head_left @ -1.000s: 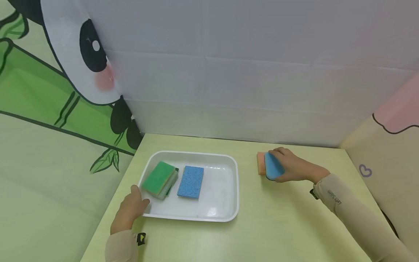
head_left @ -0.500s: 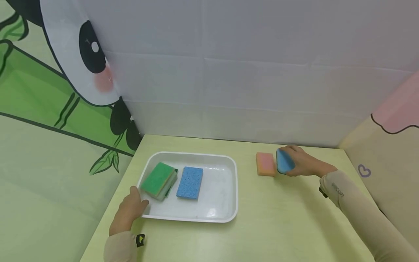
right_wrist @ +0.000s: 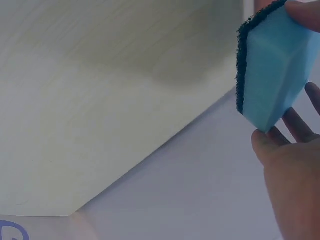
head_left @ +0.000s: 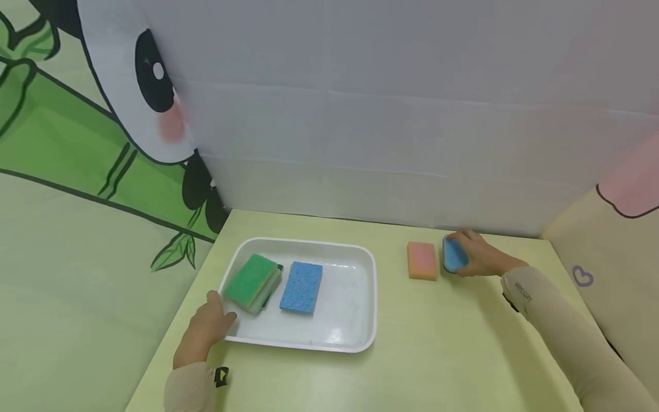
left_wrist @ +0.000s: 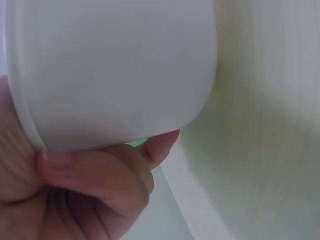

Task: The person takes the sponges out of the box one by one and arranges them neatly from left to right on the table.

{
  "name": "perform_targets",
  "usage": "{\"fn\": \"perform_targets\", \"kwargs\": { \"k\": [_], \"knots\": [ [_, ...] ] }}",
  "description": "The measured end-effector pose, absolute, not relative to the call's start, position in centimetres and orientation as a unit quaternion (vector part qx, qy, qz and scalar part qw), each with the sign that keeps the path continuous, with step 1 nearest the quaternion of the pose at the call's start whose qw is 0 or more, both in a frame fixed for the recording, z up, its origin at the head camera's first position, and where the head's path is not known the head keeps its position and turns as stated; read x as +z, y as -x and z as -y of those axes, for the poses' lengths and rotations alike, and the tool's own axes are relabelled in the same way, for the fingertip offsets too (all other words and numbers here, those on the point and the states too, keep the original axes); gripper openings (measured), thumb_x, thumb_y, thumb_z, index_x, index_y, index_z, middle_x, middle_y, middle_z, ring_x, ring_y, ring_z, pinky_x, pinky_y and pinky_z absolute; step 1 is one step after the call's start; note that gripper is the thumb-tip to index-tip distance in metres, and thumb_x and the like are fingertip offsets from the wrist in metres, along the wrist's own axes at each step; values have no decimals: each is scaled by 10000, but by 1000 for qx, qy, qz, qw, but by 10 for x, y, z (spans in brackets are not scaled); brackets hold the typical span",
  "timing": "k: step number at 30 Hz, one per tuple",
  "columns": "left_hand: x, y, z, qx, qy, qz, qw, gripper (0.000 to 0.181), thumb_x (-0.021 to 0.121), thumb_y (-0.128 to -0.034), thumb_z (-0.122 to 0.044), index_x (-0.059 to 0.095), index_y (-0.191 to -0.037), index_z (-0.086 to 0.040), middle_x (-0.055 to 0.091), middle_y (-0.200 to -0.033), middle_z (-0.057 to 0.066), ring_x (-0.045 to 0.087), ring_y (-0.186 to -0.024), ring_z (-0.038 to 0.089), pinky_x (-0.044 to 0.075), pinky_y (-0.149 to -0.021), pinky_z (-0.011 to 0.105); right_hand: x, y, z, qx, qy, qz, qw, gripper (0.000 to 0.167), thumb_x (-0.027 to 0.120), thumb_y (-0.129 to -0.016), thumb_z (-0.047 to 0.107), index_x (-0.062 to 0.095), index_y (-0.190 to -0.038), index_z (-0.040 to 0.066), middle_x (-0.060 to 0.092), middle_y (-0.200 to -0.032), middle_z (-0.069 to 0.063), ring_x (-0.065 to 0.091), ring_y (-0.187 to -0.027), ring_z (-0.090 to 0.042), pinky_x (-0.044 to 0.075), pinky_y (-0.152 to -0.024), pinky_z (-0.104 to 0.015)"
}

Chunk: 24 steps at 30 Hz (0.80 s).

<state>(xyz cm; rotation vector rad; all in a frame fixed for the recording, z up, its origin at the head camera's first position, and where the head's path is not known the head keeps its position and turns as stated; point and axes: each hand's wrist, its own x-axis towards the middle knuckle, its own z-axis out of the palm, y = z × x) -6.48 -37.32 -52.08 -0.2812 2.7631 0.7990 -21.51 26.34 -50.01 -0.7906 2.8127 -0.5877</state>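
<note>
My left hand point(head_left: 206, 327) grips the left front corner of a white tray point(head_left: 340, 347); in the left wrist view its fingers curl against the tray's outer wall point(left_wrist: 120, 75). Inside the tray lie a green sponge point(head_left: 250, 280), resting on another greenish one, and a blue speckled sponge point(head_left: 301, 288). At the back right of the table, my right hand point(head_left: 480, 256) pinches a light blue sponge point(head_left: 454, 255). The right wrist view shows that sponge point(right_wrist: 275, 65) with a dark scouring layer, held between thumb and fingers. Just left of it lies a pink and orange sponge point(head_left: 423, 261).
The pale yellow table point(head_left: 401, 372) meets a white wall covering point(head_left: 360, 131) at its back edge. Printed panels stand along the left and right sides, the right one point(head_left: 592, 252) near my right forearm.
My right hand has moved right with the light blue sponge, away from the pink and orange one, whose top now shows. The left hand keeps its grip on the tray.
</note>
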Motion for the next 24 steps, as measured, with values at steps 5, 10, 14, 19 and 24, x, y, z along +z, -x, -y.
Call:
{"fn": "perform_targets", "kwargs": {
  "k": [5,10,14,19,24],
  "knots": [
    [-523,64,385,276,79,-950,120,473,573,-954,-168,270,-1187,110,556,-995,354,578,-797,356,481,-668,493,-513,198,-263,-205,267,-938,79,806,841,-742,101,393,-1408,31,346,-1368,-244,414,-1154,-417,437,-853,-567],
    [-523,62,393,276,72,-951,123,482,578,-952,-169,267,-1187,114,555,-999,356,576,-799,358,478,-673,499,-523,185,-260,-208,260,-940,77,838,826,-729,83,360,-1424,37,373,-1350,-256,452,-1091,-392,475,-784,-515],
    [-525,63,394,275,73,-951,123,485,580,-950,-169,266,-1187,115,554,-1003,363,578,-798,361,479,-672,502,-529,187,-261,-210,265,-938,70,862,824,-709,70,348,-1428,50,382,-1354,-245,455,-1094,-386,471,-780,-508],
    [-525,63,394,273,75,-951,124,490,579,-946,-167,266,-1190,120,551,-1008,373,581,-797,362,481,-668,501,-535,189,-261,-209,267,-938,75,864,823,-710,71,341,-1428,56,392,-1341,-244,453,-1089,-383,471,-780,-508],
    [-524,63,394,273,77,-950,127,488,575,-947,-171,265,-1192,117,549,-1020,372,579,-807,364,479,-674,502,-542,189,-260,-207,260,-939,84,865,834,-715,95,343,-1426,59,387,-1345,-243,449,-1091,-379,466,-797,-515]
  ]
}}
